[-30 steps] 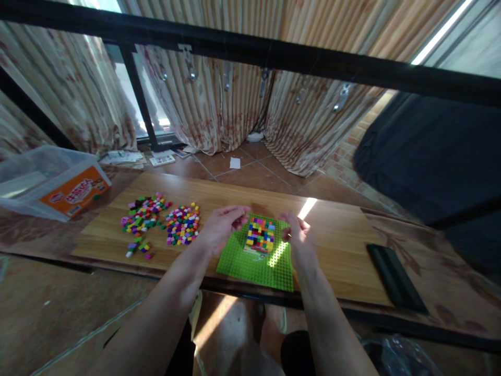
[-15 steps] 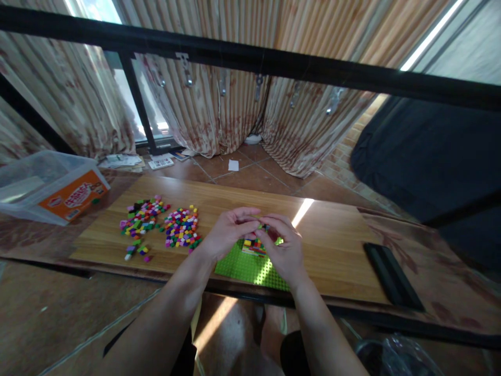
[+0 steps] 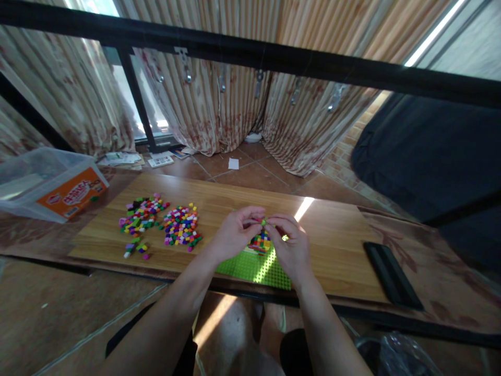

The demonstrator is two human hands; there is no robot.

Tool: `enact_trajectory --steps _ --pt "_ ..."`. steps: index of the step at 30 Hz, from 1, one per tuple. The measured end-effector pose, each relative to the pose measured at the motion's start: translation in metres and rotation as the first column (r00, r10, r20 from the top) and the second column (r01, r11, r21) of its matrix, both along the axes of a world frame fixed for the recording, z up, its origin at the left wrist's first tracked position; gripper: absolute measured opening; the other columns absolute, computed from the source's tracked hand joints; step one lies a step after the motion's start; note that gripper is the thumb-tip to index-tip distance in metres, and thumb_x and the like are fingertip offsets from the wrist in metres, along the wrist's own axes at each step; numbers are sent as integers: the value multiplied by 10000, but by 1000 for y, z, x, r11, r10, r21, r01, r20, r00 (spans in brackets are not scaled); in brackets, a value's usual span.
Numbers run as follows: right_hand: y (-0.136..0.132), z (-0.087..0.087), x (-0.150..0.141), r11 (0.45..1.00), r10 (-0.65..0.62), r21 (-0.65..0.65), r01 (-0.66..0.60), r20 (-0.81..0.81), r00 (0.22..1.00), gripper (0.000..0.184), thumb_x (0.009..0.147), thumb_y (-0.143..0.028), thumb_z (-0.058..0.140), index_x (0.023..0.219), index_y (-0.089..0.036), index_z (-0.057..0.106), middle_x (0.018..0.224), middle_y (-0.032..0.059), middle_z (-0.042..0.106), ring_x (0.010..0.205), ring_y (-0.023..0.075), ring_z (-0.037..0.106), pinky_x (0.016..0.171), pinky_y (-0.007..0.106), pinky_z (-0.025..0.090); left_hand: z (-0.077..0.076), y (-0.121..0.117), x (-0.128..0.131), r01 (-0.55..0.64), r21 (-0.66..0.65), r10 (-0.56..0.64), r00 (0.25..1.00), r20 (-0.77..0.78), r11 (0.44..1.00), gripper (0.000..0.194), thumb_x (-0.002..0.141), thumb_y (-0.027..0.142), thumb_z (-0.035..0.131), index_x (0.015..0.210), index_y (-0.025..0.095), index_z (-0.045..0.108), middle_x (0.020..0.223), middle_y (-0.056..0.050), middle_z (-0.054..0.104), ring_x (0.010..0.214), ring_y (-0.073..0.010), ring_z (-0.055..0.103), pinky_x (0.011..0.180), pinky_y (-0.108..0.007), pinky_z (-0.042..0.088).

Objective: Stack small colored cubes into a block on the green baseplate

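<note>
Left hand (image 3: 237, 233) and right hand (image 3: 290, 244) meet at the fingertips, both pinching a small green brick (image 3: 263, 222), neither nearer. The stack (image 3: 261, 244) sits just below those fingertips, on the plate (image 3: 250, 269); the fingers cover its far part, so I can't tell its long axis. Loose bricks (image 3: 181, 225) lie left of the left hand, a black case (image 3: 392, 274) well right of the right.

A small lime-green toy brick (image 3: 263, 222) is pinched between the fingertips of the left hand (image 3: 238, 232) and right hand (image 3: 290, 244), its exact shape too small to tell. Just beyond and below them, a low, multicoloured block of stacked bricks (image 3: 261, 242), partly hidden, sits on a studded green baseplate (image 3: 240, 265), which lies flat at the front edge of the wooden board (image 3: 332, 250).
</note>
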State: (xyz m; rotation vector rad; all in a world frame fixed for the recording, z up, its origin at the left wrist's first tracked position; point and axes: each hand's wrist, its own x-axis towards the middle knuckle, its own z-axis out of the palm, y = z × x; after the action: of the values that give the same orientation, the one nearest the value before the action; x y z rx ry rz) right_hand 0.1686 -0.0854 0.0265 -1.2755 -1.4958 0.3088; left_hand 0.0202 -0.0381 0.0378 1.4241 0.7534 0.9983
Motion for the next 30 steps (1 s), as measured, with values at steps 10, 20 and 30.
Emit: enact_trajectory --steps 10,20,30 --pt "0 -5 30 989 -75 -126 72 -20 997 97 784 -294 657 775 -228 727 910 32 661 778 152 611 629 286 489 -13 17 -12 -392 118 408 893 -187 912 208 782 178 583 957 140 688 890 -62 719 705 -133 640 704 -266 522" --pt "2 -9 20 982 -5 -191 8 14 1000 67 761 -249 665 759 -237 731 926 38 640 727 137 598 592 276 496 -11 16 -11 -336 199 387 851 -355 921 197 786 141 585 949 147 697 901 -56 733 759 -148 658 744 -272 525" --pt "7 -11 21 961 -80 -272 46 -116 990 102 678 -283 710 730 -196 705 821 39 647 615 124 548 570 280 457 -10 16 -13 -311 196 366 835 -411 930 207 800 160 578 957 128 707 896 -74 733 763 -162 652 729 -281 516"
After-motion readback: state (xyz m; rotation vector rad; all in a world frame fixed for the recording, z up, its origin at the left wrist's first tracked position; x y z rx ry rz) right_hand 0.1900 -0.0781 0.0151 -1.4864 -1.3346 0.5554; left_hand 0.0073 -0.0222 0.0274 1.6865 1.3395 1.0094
